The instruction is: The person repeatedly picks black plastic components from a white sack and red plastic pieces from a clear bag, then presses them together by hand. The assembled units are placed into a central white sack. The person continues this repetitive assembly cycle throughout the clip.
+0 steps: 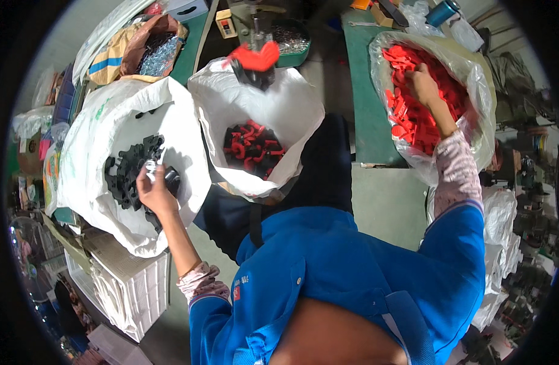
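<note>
My left hand [156, 193] reaches into a white woven sack [188, 115] on the left, its fingers closed around a black plastic part [172, 177]. Something shiny shows at its fingertips. More black parts [130, 167] lie beneath it. On the right, my right hand [422, 86] dips into a clear-lined bag [483, 115] of red plastic parts [410, 118], with bent fingers pinching at a red piece; the fingertips are partly hidden. A blurred red-and-black piece [255, 59] shows over the middle white sack [304, 109], below a machine head. Joined red and black pieces [253, 148] fill that sack's bottom.
Behind the middle sack stand a metal machine [257, 21] and a green tray [295, 58] of small metal bits. A brown paper sack [164, 30] of clear-bluish pieces sits back left. The right green table [371, 115] carries a wrench [363, 24]; a white crate [136, 298] stands lower left.
</note>
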